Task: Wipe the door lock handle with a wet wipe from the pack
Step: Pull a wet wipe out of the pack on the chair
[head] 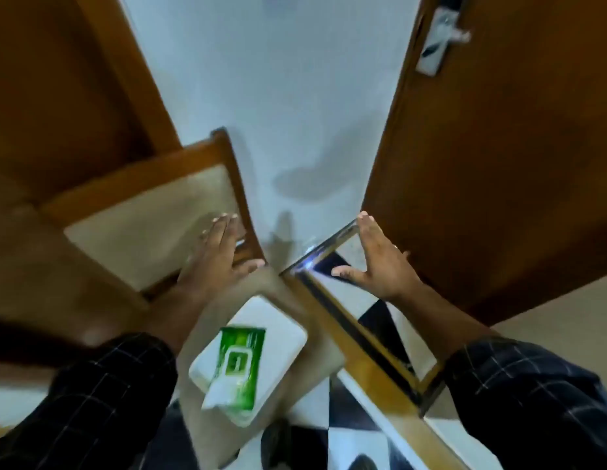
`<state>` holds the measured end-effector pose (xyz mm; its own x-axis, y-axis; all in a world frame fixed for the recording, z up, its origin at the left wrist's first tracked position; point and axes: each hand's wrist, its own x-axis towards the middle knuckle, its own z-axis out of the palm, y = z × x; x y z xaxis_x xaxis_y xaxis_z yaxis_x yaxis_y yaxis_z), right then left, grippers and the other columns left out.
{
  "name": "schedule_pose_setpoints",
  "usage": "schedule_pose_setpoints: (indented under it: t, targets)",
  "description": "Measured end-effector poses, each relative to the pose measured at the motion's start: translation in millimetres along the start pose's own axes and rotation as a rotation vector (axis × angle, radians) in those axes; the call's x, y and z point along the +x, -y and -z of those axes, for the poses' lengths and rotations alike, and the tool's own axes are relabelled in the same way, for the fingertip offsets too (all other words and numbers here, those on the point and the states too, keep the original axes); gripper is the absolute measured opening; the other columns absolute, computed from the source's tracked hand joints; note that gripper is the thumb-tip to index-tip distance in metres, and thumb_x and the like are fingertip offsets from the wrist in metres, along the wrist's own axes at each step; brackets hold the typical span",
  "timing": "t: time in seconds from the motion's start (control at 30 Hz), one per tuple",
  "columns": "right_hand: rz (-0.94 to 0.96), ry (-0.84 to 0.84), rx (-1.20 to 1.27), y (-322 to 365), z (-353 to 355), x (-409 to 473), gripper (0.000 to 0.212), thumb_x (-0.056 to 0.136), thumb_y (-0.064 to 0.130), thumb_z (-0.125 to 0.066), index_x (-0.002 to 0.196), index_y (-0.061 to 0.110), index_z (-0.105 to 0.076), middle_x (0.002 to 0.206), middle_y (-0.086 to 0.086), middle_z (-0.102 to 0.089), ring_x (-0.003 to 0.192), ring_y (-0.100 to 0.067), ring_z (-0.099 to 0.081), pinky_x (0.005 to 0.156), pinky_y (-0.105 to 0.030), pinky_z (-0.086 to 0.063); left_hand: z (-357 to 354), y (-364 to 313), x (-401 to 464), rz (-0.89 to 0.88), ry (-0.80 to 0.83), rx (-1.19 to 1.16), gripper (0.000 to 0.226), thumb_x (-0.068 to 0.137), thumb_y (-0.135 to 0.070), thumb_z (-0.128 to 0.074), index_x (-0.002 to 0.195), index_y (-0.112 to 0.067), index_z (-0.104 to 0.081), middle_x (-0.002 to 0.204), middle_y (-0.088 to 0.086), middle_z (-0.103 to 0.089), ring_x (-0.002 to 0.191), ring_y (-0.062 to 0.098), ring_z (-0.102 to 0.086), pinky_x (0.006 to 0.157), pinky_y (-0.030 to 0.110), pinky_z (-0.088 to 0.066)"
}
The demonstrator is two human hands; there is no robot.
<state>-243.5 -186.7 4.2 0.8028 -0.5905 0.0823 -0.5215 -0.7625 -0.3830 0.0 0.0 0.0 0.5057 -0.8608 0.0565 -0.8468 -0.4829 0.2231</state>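
A green pack of wet wipes [242, 362] lies on a white tray [281, 337] on the chair seat below me, with a white wipe [216, 395] sticking out of its near end. The silver door lock handle [443, 37] is on the brown door [498, 164] at the upper right. My left hand [215, 257] hovers open above the chair, fingers spread, holding nothing. My right hand [376, 262] is open too, in front of the door's lower edge, fingers apart and empty. Both hands are well above the pack and far below the handle.
A wooden chair with a beige cushioned back [153, 212] stands at the left against a pale wall [278, 96]. A metal door threshold strip [359, 337] runs diagonally over black-and-white floor tiles [349, 412]. Another brown door or panel [58, 96] fills the upper left.
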Motion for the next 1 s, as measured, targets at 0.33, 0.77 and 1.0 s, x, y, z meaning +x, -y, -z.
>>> schedule_pose_setpoints:
  t: [0.33,0.77,1.0]
  targets:
    - [0.225,0.482,0.054,22,-256,-38,0.086,0.091,0.045,-0.058,0.150,0.004,-0.011,0.160,-0.016,-0.009,0.147,-0.028,-0.008,0.116,-0.042,-0.018,-205,82,-131,0.222,0.399,0.052,0.077,0.089,-0.053,-0.055,0.146,-0.005,-0.033,0.155,0.024,-0.031,0.140,0.040,-0.035,0.113,0.048,-0.035]
    - [0.308,0.551,-0.033,20,-392,-42,0.065,0.091,0.010,-0.051,0.146,-0.005,-0.021,0.156,-0.026,-0.014,0.145,-0.039,-0.011,0.118,-0.044,-0.011,-318,106,-137,-0.020,0.389,-0.004,0.072,0.091,-0.045,-0.052,0.143,0.002,-0.037,0.146,0.033,-0.039,0.136,0.046,-0.039,0.109,0.053,-0.040]
    - [0.240,0.560,-0.015,24,-403,-42,0.066,0.091,0.011,-0.055,0.146,-0.006,-0.024,0.155,-0.028,-0.017,0.143,-0.041,-0.016,0.115,-0.045,-0.017,-297,113,-114,-0.128,0.443,0.020,0.057,0.093,-0.033,-0.043,0.130,0.008,-0.052,0.129,0.034,-0.058,0.115,0.045,-0.061,0.081,0.051,-0.058]
